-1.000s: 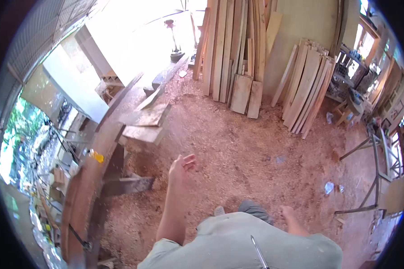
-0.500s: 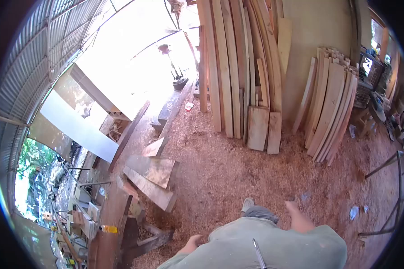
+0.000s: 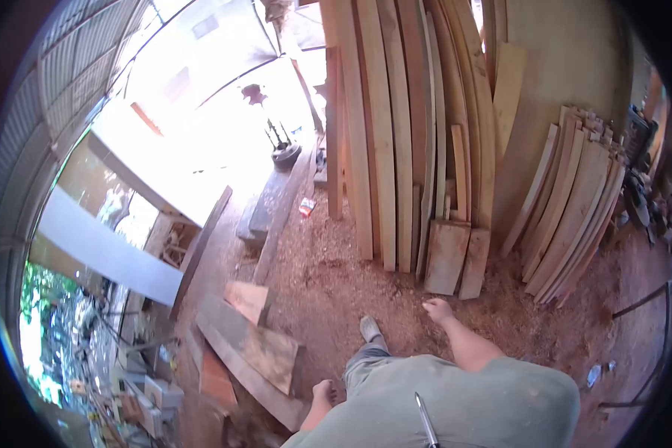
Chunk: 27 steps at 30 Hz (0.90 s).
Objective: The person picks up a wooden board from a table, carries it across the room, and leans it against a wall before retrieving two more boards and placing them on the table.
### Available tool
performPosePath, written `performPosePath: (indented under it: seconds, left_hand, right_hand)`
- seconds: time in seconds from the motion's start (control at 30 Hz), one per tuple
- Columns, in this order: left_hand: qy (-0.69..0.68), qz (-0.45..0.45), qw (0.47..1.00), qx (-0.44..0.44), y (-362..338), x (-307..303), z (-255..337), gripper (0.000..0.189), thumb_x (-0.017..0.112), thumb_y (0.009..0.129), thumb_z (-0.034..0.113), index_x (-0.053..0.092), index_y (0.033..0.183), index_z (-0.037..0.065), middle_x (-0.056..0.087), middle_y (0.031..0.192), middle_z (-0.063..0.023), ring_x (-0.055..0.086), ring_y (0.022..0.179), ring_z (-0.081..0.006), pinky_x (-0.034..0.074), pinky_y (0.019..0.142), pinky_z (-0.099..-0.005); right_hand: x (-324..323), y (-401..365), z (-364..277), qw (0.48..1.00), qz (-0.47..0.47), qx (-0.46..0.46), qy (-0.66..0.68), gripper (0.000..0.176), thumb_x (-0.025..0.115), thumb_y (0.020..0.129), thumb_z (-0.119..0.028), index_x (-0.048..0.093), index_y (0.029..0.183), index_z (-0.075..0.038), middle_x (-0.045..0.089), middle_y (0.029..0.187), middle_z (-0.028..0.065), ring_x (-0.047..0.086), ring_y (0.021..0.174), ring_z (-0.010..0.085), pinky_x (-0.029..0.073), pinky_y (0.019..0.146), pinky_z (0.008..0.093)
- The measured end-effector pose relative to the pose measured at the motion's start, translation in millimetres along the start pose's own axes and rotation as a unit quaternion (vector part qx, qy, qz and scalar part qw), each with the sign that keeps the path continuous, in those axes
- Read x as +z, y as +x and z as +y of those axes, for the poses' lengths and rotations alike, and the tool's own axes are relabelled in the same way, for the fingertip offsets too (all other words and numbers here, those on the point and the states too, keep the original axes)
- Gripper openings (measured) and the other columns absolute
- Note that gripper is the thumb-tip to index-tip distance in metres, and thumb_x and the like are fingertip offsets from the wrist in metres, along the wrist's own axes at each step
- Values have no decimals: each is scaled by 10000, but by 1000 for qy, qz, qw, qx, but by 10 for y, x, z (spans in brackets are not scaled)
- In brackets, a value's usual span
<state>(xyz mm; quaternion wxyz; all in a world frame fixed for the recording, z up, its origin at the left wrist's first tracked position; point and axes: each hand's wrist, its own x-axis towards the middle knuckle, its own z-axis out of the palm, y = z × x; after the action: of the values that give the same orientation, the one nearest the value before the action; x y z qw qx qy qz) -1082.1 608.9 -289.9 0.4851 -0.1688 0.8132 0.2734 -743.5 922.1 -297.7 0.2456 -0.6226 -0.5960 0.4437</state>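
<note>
My right hand (image 3: pixel 438 309) reaches forward over the floor, just in front of two short wooden boards (image 3: pixel 448 257) at the foot of the tall planks. Its fingers are loosely extended, and nothing shows in them. Low by my body, my left hand (image 3: pixel 325 392) has its fingers curled in; no object is visible in it. Nearest to that hand are broad wooden offcuts (image 3: pixel 257 347) lying on the floor. A pen-like metal object (image 3: pixel 425 420) is at the front of my shirt.
Tall planks (image 3: pixel 381 134) lean against the wall ahead. A bundle of curved boards (image 3: pixel 575 209) leans at the right. Sawdust covers the floor (image 3: pixel 336 291). A metal frame (image 3: pixel 649 299) stands far right; a long beam (image 3: pixel 276 209) lies ahead left.
My view has shifted forward, and the planks look closer. My right arm has swung forward and left in view. My left hand stays low, and one shoe shows further ahead.
</note>
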Motion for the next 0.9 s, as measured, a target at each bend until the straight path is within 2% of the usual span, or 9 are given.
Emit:
performPosePath:
  seconds: [0.07, 0.13, 0.3, 0.4, 0.47, 0.53, 0.6, 0.67, 0.9]
  left_hand:
    - [52, 2, 999, -4, 112, 119, 673, 321, 618, 847, 279, 616, 985, -11, 647, 858, -140, 626, 731, -292, 497, 640, -456]
    - [94, -20, 995, 8, 251, 292, 1367, 322, 626, 834, 283, 623, 961, -13, 647, 844, -144, 623, 700, -291, 490, 605, -451]
    - [130, -45, 974, 182, 582, 632, 3064, 284, 612, 809, 291, 611, 777, 9, 610, 676, -102, 554, 500, -228, 421, 439, -380]
    - [112, -47, 960, 254, 496, 904, 3968, 277, 610, 807, 295, 592, 751, 25, 600, 659, -86, 543, 480, -215, 408, 426, -360]
    - [167, -65, 943, 282, 706, 1063, 4416, 254, 591, 833, 271, 582, 921, 34, 600, 713, -89, 546, 514, -200, 387, 426, -354]
    - [102, -99, 955, 260, 990, 1235, 4579, 276, 591, 839, 292, 582, 937, 34, 604, 725, -95, 555, 524, -222, 405, 439, -381]
    - [25, -133, 958, 251, 874, 1453, 4840, 299, 591, 845, 312, 581, 953, 34, 609, 738, -102, 563, 534, -244, 424, 452, -407]
    - [-51, -202, 973, 102, 361, 1532, 4882, 371, 593, 865, 362, 581, 970, 7, 625, 777, -117, 569, 554, -239, 457, 500, -395]
    - [2, -278, 949, 148, 594, 2077, 6178, 345, 584, 898, 345, 564, 964, 7, 594, 752, -101, 561, 556, -219, 466, 498, -372]
  right_hand:
    - [-205, 63, -5, 980, -25, 169, -99, 372, 647, 781, -298, 689, 981, 12, 698, 933, 180, 678, 825, 284, 529, 729, 368]
    - [-280, 161, 192, 932, 133, 291, -170, 397, 643, 754, -297, 679, 968, 36, 694, 897, 204, 678, 810, 323, 525, 736, 375]
    - [-728, 659, 271, 929, 188, 320, 5, 245, 651, 760, -254, 643, 765, -9, 568, 578, 114, 536, 456, 234, 414, 403, 402]
    - [-941, 975, -523, 889, 209, 390, 116, 242, 633, 786, -268, 620, 823, -29, 590, 651, 91, 530, 471, 203, 400, 393, 389]
    - [-962, 1472, -693, 881, 217, 364, 210, 229, 630, 802, -281, 600, 825, -54, 557, 646, 73, 520, 474, 188, 404, 397, 384]
    - [-800, 2395, 30, 915, 168, 318, 183, 233, 640, 813, -299, 580, 795, -75, 516, 612, 46, 518, 485, 177, 406, 405, 370]
    - [-650, 2933, -536, 913, 155, 307, 222, 233, 651, 825, -304, 583, 810, -81, 543, 643, 21, 532, 513, 155, 408, 421, 324]
    - [-697, 3158, -1557, 949, 55, 247, 187, 195, 645, 842, -274, 580, 834, -90, 570, 701, 8, 551, 560, 129, 413, 447, 282]
    - [-480, 4248, -2491, 967, 46, 99, 228, 193, 648, 855, -221, 601, 960, -66, 601, 787, 20, 566, 614, 107, 434, 497, 257]
